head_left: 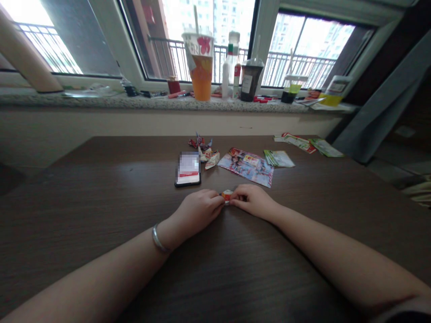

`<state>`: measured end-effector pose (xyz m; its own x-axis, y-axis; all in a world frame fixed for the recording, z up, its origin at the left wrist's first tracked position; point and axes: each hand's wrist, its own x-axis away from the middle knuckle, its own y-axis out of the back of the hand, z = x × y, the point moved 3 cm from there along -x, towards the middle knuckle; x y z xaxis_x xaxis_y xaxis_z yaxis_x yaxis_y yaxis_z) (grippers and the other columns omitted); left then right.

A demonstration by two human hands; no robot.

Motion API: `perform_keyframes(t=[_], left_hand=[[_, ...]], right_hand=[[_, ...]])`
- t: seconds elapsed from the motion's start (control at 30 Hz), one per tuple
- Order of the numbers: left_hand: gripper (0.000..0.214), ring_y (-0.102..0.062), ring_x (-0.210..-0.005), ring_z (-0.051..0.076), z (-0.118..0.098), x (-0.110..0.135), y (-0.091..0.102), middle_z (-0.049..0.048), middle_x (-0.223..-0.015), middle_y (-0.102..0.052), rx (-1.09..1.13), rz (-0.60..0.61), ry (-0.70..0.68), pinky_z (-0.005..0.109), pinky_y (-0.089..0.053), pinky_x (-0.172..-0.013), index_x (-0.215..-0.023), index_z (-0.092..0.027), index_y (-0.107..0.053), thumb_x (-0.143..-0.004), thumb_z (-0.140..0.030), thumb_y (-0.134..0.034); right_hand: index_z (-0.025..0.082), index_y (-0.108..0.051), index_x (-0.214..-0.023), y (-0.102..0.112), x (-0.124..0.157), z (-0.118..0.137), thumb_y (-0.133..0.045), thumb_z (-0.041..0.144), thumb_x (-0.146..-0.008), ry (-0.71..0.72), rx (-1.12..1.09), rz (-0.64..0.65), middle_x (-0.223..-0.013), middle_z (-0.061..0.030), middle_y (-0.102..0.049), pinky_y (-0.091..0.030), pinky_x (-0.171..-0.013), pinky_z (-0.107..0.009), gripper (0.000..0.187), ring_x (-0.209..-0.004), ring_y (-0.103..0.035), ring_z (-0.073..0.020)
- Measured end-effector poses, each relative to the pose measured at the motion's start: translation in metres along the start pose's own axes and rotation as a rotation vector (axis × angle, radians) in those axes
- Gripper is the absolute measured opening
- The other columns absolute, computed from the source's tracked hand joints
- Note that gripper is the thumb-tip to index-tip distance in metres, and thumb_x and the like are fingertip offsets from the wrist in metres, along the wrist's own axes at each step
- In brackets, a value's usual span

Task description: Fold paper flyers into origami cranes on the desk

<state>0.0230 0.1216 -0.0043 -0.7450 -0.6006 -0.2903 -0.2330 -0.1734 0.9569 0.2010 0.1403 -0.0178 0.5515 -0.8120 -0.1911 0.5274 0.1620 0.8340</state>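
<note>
Both hands meet low over the middle of the dark wooden table [101, 215]. Between them is a small folded piece of printed paper [226, 195], red, orange and white. My left hand [201, 207], with a silver bangle at the wrist, has its fingers closed on the paper's left side. Thumb and fingers of my right hand [255, 200] pinch its right side. Much of the paper is hidden behind the fingers. Just beyond my left hand lies a phone [188, 168] with a lit, blurred screen. Folded paper figures [209, 158] rest beside the phone.
A glossy printed sheet [249, 166] lies beyond my right hand, overlapped by a small stack of cards [279, 158]. More printed leaflets [299, 142] are at the far right. On the stone windowsill [141, 103] stand a large orange drink cup [201, 72], bottles and a dark cup [251, 80].
</note>
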Motion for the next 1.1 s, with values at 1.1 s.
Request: perform_keyframes(t=[1.1], left_hand=[[0.019, -0.063, -0.082, 0.021, -0.0067, 0.0021, 0.0014, 0.0079, -0.093, -0.067, -0.146, 0.034, -0.189, 0.032, -0.053, -0.07, -0.106, -0.014, -0.064, -0.088, -0.013, -0.057]], right_hand=[[0.019, -0.059, -0.069, 0.0015, 0.0026, 0.0011, -0.06, 0.036, -0.084, -0.106, 0.21, -0.038, -0.073, -0.0011, -0.065, -0.031, -0.059, -0.025, 0.023, -0.068, -0.055, -0.0137]])
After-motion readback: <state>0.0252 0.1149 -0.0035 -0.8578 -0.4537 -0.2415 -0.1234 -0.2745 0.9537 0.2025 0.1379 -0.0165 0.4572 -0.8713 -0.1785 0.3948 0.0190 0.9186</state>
